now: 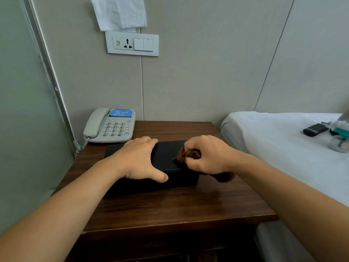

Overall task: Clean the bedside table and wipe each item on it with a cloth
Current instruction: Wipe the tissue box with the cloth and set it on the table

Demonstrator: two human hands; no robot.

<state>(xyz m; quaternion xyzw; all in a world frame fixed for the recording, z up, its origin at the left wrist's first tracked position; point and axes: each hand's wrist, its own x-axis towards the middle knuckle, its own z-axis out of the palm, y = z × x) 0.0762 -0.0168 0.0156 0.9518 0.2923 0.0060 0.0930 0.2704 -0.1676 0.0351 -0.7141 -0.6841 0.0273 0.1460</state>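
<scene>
Nearest, a dark wooden bedside table point(170, 208), bare glossy front edge toward the camera. On its middle, a black box point(166, 157), lid closed, contents not visible. Left hand point(138, 160) flat on the box's left half, fingers straight and together over the lid's far edge, thumb spread along the near edge, pressing rather than gripping. Right hand point(205, 155) at the box's right end, fingers curled and pinching a bunched brown cloth point(186, 154) against the lid; more of the same cloth hanging below the wrist, just off the box's right side, close to the tabletop. Behind the box, at the table's back left corner, a grey corded telephone point(111, 126), handset in its cradle, blue label above the keypad, coiled cord trailing down off the left edge. To the right, touching or nearly touching the table, a bed with a white sheet point(279, 148); on it, well apart from the hands, a small black remote-like device point(314, 129) and a clear, teal-trimmed object, too cut off to identify. Farthest, on the beige wall, a white socket-and-switch panel point(132, 44), with a crumpled white paper point(120, 13) fixed just above it.
</scene>
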